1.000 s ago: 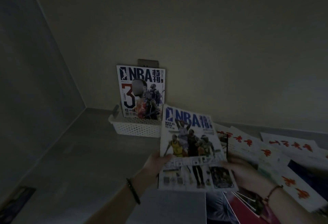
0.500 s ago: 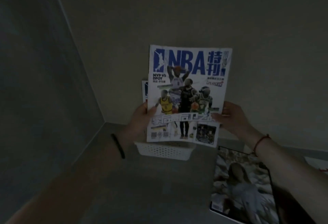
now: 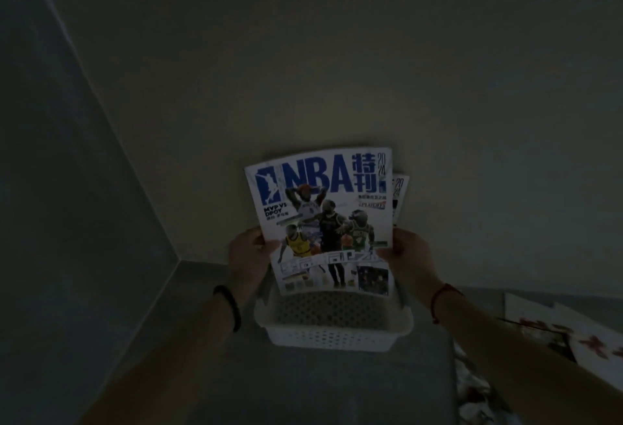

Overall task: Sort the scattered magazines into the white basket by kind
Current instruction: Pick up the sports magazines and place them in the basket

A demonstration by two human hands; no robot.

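Now we see one basketball magazine point(image 3: 323, 222) held upright with its cover toward us and the blue NBA title at the top, right over the far half of the white basket point(image 3: 337, 337). Its lower edge hangs about level with the basket's far rim; we cannot tell whether it touches the bottom. A second magazine point(image 3: 400, 192) of the same kind stands just behind it. Only a narrow strip of this one shows, past the right edge of the one in front. So we count two basketball issues at the basket, and one basket, perforated all round.

Two hands grasp the basketball magazine by its sides, in its lower half. The left hand point(image 3: 247, 256) pinches the left edge, thumb laid over the cover and the other fingers tucked behind the pages. The right hand point(image 3: 409, 256) does the same at the right edge, thumb on the cover, the remaining fingers hidden behind. We see one black band point(image 3: 232, 310) on the left wrist and one red cord point(image 3: 441, 300) on the right.

The basket rests on a grey surface point(image 3: 337, 387) near the far wall point(image 3: 337, 70), close to the corner where a left wall point(image 3: 67, 188) meets it. Beyond the right forearm, on the right, lie loose white covers point(image 3: 593, 343) with red characters. We make out at least two, overlapping. Nearer to us lies one picture cover point(image 3: 472, 394) with a mottled print. The light is too dim for us to count further.
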